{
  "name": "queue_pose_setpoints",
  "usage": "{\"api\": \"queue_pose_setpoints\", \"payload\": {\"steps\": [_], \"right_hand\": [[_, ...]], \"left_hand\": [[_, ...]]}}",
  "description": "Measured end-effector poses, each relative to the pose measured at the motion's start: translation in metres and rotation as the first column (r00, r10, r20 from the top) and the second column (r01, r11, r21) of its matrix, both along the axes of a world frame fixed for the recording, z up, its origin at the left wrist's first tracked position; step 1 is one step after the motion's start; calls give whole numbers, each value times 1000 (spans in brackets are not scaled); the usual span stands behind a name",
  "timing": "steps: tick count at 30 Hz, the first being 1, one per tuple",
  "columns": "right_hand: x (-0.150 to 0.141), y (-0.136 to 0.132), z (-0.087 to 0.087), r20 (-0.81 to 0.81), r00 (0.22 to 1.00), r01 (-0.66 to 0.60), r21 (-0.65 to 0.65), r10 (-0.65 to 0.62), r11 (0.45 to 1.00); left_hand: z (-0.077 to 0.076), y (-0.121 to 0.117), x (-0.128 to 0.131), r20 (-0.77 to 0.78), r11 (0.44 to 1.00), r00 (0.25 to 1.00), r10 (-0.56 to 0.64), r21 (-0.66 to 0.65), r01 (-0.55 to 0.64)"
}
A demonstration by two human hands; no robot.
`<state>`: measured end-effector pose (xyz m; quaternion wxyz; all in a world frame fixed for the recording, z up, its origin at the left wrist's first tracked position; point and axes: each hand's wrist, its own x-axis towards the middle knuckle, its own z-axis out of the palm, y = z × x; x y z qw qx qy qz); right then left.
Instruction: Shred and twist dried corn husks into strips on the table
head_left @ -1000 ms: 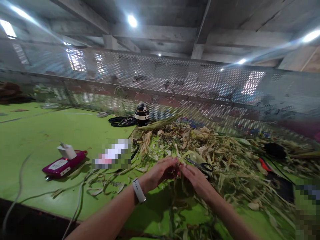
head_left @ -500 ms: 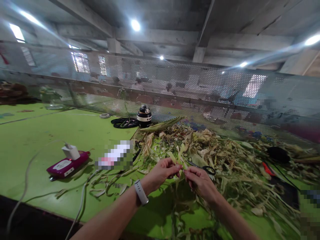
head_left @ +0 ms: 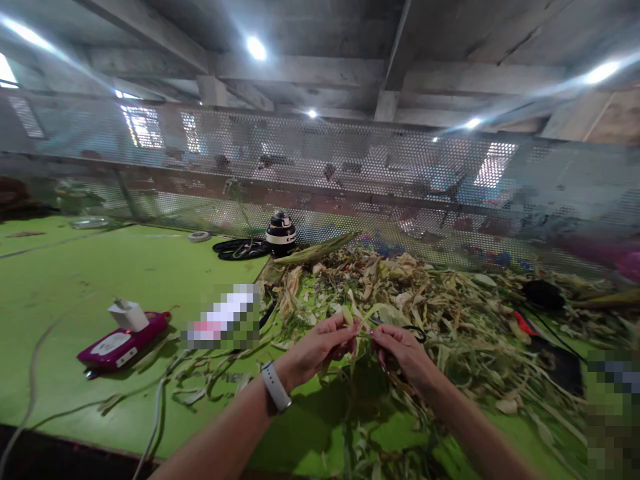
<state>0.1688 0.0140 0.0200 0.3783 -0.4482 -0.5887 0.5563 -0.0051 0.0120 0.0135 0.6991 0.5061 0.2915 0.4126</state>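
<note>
My left hand (head_left: 320,347) and my right hand (head_left: 403,350) meet just above a green table (head_left: 100,267), both pinched on a thin pale-green leaf strip (head_left: 361,325) stretched between their fingertips. A white band sits on my left wrist (head_left: 275,385). Under and behind the hands lies a big heap of dried husks and leaf strips (head_left: 450,320). Black-handled scissors (head_left: 413,329) rest in the heap right behind my right hand.
A magenta device (head_left: 117,341) with a white plug on top lies at the left, cables trailing toward the front edge. A black-and-white round container (head_left: 281,233) and black loops stand by the perforated metal screen (head_left: 350,173). A red-handled tool (head_left: 525,325) lies at the right.
My hands lifted slightly out of the heap and closed their fingertips on a leaf strip, which now stretches between them. The camera shifted a little.
</note>
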Motion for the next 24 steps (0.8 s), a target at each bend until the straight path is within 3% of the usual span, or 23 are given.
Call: {"api": "queue_pose_setpoints", "payload": {"steps": [8, 15, 17, 21, 24], "right_hand": [[-5, -1, -5, -10, 1000, 24, 45, -23, 999], [-5, -2, -6, 71, 997, 17, 208, -32, 978], [-7, -4, -8, 145, 987, 15, 351, -70, 936], [-10, -8, -8, 313, 932, -51, 609, -182, 792], [-8, -8, -7, 365, 881, -43, 695, -301, 718]], "left_hand": [[-9, -1, 7, -245, 995, 969, 38, 102, -13], [-5, -3, 3, -186, 1000, 983, -7, -9, 6], [-4, -4, 0, -189, 996, 979, -79, -51, 70], [-2, -5, -5, -183, 955, 940, -287, -136, 265], [-3, -3, -5, -106, 981, 980, -169, -118, 156]]}}
